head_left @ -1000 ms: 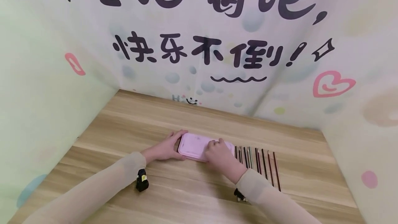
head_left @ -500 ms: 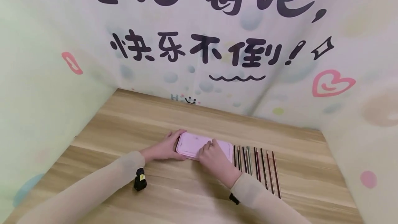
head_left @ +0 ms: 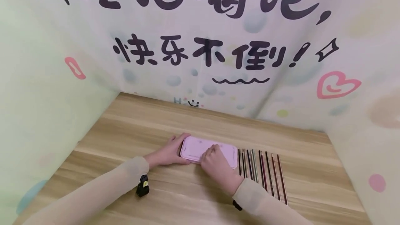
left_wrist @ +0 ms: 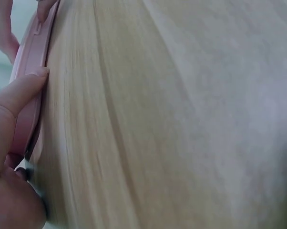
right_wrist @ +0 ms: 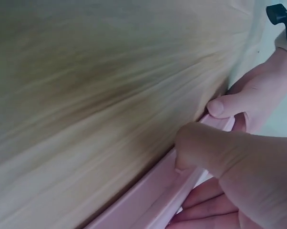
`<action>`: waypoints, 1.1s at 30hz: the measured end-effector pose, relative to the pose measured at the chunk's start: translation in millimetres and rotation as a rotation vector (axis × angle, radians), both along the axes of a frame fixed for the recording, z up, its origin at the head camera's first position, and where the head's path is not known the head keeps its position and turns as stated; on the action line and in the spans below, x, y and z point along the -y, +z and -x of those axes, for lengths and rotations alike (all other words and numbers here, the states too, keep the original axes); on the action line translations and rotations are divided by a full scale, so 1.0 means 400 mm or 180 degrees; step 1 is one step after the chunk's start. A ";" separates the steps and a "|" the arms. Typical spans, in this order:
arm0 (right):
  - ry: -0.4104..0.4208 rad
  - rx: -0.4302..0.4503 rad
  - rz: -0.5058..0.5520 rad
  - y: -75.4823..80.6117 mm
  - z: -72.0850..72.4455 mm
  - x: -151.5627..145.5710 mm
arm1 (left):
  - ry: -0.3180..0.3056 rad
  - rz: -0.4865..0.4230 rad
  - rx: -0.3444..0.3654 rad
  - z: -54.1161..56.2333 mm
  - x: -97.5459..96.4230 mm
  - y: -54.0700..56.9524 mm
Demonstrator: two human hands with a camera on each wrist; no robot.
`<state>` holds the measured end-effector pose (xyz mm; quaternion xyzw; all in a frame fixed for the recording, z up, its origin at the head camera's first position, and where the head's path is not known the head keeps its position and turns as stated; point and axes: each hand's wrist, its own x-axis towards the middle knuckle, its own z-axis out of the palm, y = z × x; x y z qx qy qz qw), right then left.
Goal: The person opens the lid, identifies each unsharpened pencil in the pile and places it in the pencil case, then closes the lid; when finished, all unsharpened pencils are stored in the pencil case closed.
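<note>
A pink pencil case (head_left: 195,145) lies flat on the wooden table (head_left: 150,117). My left hand (head_left: 170,152) grips its left end, thumb on the near side and fingers reaching round to the far corner. At the middle of the near side, my right hand (head_left: 217,166) holds the case with fingers curled over the lid. In the right wrist view, the right thumb (right_wrist: 200,148) presses on the case's front wall. The left wrist view shows a small raised tab (left_wrist: 37,29) beside that thumb. Whether the lid is raised cannot be made out.
Several pencils (head_left: 273,174) lie side by side to the right of the case, their near ends partly behind the right forearm. A printed white cloth (head_left: 193,89) closes off the table's back and sides. Each wrist wears a black camera (head_left: 143,186).
My right hand has slid slightly left along the case's near side, uncovering more of the lid's right end. My left hand keeps its grip on the left end.
</note>
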<state>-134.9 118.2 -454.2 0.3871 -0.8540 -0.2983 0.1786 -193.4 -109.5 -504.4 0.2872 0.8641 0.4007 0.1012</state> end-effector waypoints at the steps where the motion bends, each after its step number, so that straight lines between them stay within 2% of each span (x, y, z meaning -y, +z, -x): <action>1: -0.0005 -0.0035 -0.0015 0.002 0.001 0.002 | 0.0005 -0.0006 -0.0010 0.002 0.000 0.002; 12: 0.0049 -0.0022 0.0006 0.008 0.004 0.004 | -0.0025 0.0048 -0.0085 -0.005 0.000 0.014; 18: 0.0060 0.0080 0.0063 0.010 0.016 -0.009 | -0.0073 0.0022 -0.0084 0.001 -0.001 0.014; 28: -0.0053 0.0745 0.0601 0.050 0.041 -0.046 | -0.0056 0.0078 -0.0008 0.002 0.004 0.018; 33: -0.0283 0.1396 0.1059 0.065 0.054 -0.086 | -0.0073 0.0099 0.0011 0.002 0.007 0.015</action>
